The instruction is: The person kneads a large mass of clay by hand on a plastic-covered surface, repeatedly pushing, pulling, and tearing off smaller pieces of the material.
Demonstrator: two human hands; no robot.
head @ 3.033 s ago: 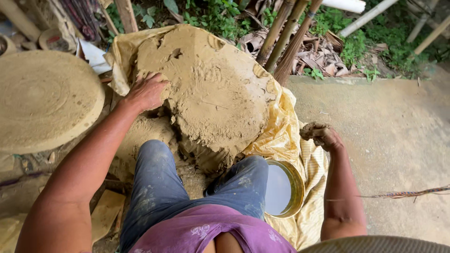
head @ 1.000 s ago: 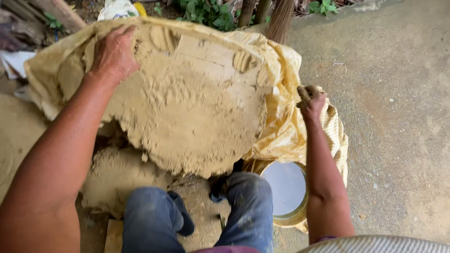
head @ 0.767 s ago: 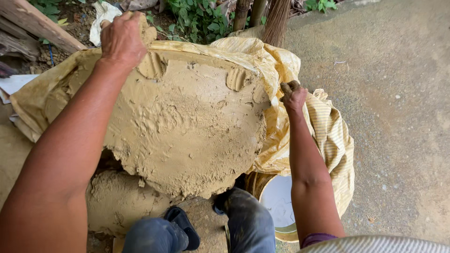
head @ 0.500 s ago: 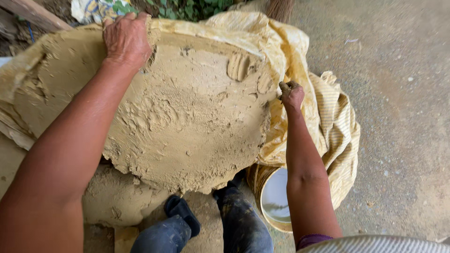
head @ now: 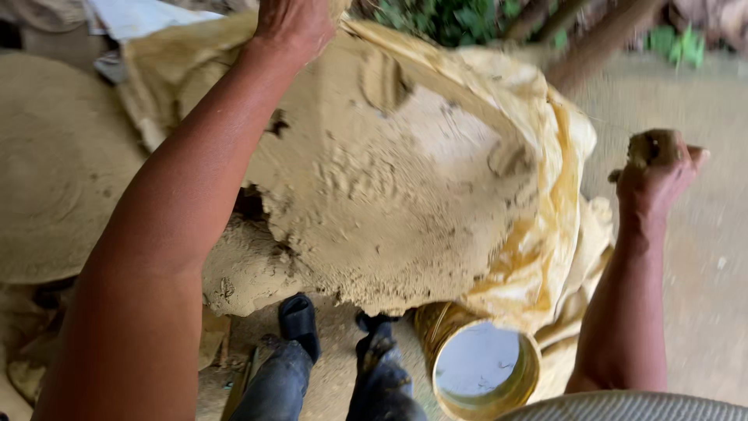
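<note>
Wet, tan clay: a big slumped clay mound (head: 405, 187), dead centre, heaped on a yellow woven sack (head: 545, 226) that wraps its right flank and far edge. Since three seconds back, seen from nearer and higher, so the mound now fills most of the view. Left hand (head: 292, 27) shifted from the mound's near-left shoulder up to its far top edge; now pressed there palm down, fingers cut off by the frame, so spread cannot be told. Right hand (head: 658, 168) lifted clear to the right of the mound, closed round a small clay lump (head: 650, 146). Judged: a pinch of clay already taken off, the mound steadied from the top. Below the mound's near edge, two dark shoes (head: 300, 323) and a yellow-rimmed bucket of water (head: 479, 362). Left of the mound, a round clay-coated disc (head: 54, 195).
</note>
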